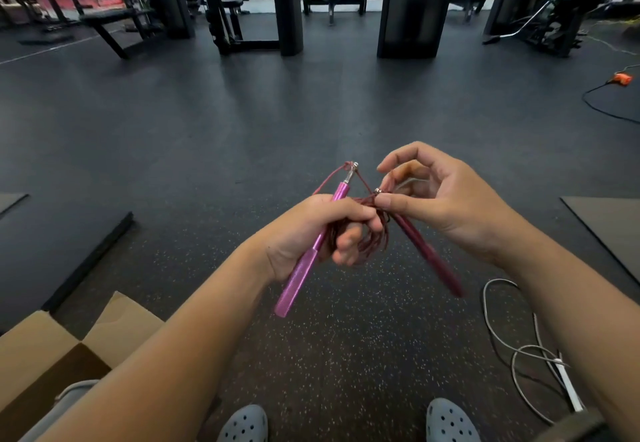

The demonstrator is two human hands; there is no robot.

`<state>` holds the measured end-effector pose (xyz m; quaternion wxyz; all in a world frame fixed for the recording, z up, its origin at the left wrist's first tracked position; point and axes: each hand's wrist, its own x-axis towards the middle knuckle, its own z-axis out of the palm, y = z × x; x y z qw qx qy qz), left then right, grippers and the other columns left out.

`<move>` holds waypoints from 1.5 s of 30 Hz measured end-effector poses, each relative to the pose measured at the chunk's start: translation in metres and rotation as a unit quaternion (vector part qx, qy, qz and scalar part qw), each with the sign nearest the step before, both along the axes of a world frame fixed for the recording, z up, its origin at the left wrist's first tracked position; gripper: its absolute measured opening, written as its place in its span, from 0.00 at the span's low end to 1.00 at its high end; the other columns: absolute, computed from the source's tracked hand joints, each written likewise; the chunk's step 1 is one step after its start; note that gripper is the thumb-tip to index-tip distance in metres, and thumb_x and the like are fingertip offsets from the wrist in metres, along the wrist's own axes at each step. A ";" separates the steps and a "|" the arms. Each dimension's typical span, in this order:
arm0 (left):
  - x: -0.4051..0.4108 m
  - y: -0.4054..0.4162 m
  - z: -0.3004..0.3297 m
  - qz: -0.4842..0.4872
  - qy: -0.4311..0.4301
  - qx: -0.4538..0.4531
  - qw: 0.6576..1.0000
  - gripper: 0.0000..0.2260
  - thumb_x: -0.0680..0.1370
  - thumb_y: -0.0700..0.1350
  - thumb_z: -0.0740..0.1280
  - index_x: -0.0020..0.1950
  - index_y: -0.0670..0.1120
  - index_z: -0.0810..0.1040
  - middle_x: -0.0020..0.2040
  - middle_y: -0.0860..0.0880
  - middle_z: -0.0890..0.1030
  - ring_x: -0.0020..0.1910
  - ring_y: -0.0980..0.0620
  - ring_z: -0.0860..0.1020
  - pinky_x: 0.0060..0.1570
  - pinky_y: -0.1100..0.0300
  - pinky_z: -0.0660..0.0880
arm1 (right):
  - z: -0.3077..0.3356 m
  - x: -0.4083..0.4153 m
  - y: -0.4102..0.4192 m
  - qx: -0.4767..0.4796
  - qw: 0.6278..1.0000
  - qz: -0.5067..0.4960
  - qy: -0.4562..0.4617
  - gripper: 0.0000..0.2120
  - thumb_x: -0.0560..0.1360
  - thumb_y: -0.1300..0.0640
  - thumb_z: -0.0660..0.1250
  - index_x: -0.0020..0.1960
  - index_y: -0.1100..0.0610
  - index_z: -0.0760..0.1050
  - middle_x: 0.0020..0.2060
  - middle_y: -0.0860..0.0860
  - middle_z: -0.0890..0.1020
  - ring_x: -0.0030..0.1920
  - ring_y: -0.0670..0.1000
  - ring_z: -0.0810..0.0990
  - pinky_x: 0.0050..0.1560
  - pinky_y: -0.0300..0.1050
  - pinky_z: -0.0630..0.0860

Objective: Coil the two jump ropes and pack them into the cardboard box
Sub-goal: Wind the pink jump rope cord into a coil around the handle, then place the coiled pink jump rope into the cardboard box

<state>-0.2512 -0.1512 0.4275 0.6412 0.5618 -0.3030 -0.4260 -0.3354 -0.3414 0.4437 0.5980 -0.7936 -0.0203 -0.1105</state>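
The left hand [304, 230] grips the pink metal jump-rope handle [304, 261] and the coiled dark red cord [372, 239]. The right hand [440, 199] pinches the cord beside the second, darker handle [433, 258]. The open brown cardboard box [45, 348] sits lower left; a grey wire jump rope [519, 348] lies on the speckled black floor [346, 337], lower right.

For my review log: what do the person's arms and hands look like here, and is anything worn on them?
Both forearms are bare up to the frame edge: no sleeves show. The left hand and right hand carry no gloves, and no rings, watch or wristbands are visible. Fingernails are short and unpainted. Lower down, grey perforated clogs are on the feet.
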 end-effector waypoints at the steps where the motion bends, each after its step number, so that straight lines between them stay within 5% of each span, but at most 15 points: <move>1: 0.000 0.000 0.001 0.003 0.015 -0.016 1.000 0.10 0.80 0.41 0.62 0.42 0.40 0.79 0.22 0.52 0.70 0.19 0.56 0.68 0.28 0.61 0.70 | -0.001 0.000 0.001 0.015 1.000 0.002 0.007 0.20 0.70 0.54 0.77 0.60 0.53 0.78 0.46 0.52 0.82 0.46 0.49 0.82 0.54 0.47 0.78; 3: -0.002 0.000 0.002 0.014 0.041 -0.043 0.998 0.09 0.78 0.42 0.62 0.41 0.41 0.79 0.20 0.54 0.68 0.17 0.58 0.66 0.27 0.62 0.70 | -0.005 0.002 0.006 0.041 0.999 0.014 0.027 0.20 0.73 0.52 0.73 0.63 0.54 0.77 0.47 0.56 0.84 0.46 0.50 0.82 0.52 0.48 0.78; 7: -0.003 0.000 0.000 0.048 0.109 -0.073 0.990 0.08 0.75 0.43 0.63 0.38 0.42 0.78 0.18 0.55 0.65 0.16 0.59 0.64 0.24 0.63 0.69 | -0.022 0.005 0.017 0.124 0.987 0.063 0.077 0.19 0.79 0.47 0.67 0.63 0.60 0.77 0.58 0.69 0.81 0.56 0.72 0.82 0.61 0.73 0.76; 9: -0.002 0.001 -0.002 0.049 0.125 -0.081 0.988 0.09 0.75 0.43 0.63 0.38 0.41 0.78 0.18 0.55 0.65 0.15 0.59 0.64 0.23 0.64 0.68 | -0.024 0.005 0.014 0.138 0.980 0.095 0.110 0.18 0.81 0.47 0.65 0.62 0.58 0.79 0.59 0.70 0.81 0.59 0.77 0.78 0.61 0.70 0.77; 17: 0.004 0.003 0.000 0.081 0.153 -0.129 0.976 0.10 0.75 0.42 0.62 0.37 0.41 0.78 0.18 0.55 0.66 0.15 0.59 0.64 0.23 0.64 0.69 | -0.023 0.005 0.008 0.166 0.971 0.129 0.114 0.19 0.76 0.57 0.69 0.66 0.57 0.77 0.57 0.59 0.85 0.54 0.63 0.84 0.46 0.54 0.85; 29: 0.015 0.021 -0.001 0.150 0.099 -0.098 0.979 0.10 0.78 0.43 0.64 0.40 0.40 0.79 0.22 0.53 0.69 0.19 0.57 0.68 0.29 0.62 0.72 | -0.031 0.018 0.041 0.221 0.968 0.098 0.069 0.14 0.77 0.59 0.68 0.62 0.61 0.79 0.51 0.59 0.87 0.52 0.58 0.87 0.53 0.52 0.84; 35: 0.032 0.048 -0.002 0.279 -0.062 -0.036 0.958 0.10 0.75 0.51 0.73 0.47 0.44 0.80 0.33 0.51 0.76 0.30 0.54 0.75 0.35 0.63 0.76 | -0.026 0.037 0.063 0.227 0.972 0.044 0.048 0.11 0.77 0.60 0.69 0.59 0.61 0.80 0.46 0.60 0.87 0.46 0.56 0.88 0.54 0.56 0.83; 40: 0.039 0.100 0.003 0.299 -0.145 0.076 0.940 0.14 0.79 0.53 0.70 0.56 0.43 0.81 0.39 0.49 0.79 0.37 0.54 0.80 0.40 0.62 0.80 | -0.029 0.059 0.103 0.171 0.983 0.055 0.043 0.09 0.79 0.61 0.69 0.58 0.60 0.81 0.45 0.60 0.87 0.46 0.58 0.87 0.52 0.59 0.85; 45: 0.042 0.185 0.010 0.318 -0.191 0.195 0.908 0.07 0.79 0.47 0.70 0.56 0.48 0.83 0.42 0.52 0.86 0.41 0.57 0.84 0.48 0.61 0.82 | -0.043 0.091 0.162 0.092 0.990 0.096 0.052 0.09 0.79 0.60 0.70 0.58 0.56 0.82 0.46 0.57 0.88 0.44 0.53 0.87 0.40 0.48 0.82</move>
